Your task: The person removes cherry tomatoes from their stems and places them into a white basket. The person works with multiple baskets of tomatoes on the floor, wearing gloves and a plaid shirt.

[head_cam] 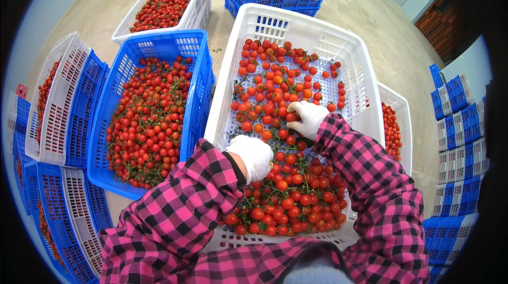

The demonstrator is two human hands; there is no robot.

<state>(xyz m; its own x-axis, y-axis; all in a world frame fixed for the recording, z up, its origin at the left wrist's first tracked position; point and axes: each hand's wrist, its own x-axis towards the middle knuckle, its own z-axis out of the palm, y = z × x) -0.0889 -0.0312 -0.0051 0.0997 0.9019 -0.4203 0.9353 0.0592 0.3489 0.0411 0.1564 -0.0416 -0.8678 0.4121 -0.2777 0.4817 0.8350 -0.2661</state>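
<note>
Before me a white plastic crate (359,62) with slotted walls holds red cherry tomatoes, many on green stems. They lie thinly spread over the far part, while a denser heap of cherry tomatoes (293,210) sits at the near end. My right hand (309,119), in a white glove, has its thumb and fingers bent around a cherry tomato (291,117) near the crate's middle. Also gloved in white, my left hand (252,157) is curled over the tomatoes at the left side. Its fingertips are turned away, so whatever it may hold is hidden.
A blue crate (198,85) heaped with stemmed tomatoes stands at left. Beyond it is a filled white crate (204,4). Stacked crates (278,0) rise at the back, with more stacks (55,125) far left. Another white crate (405,125) and several piled crates (460,157) stand right.
</note>
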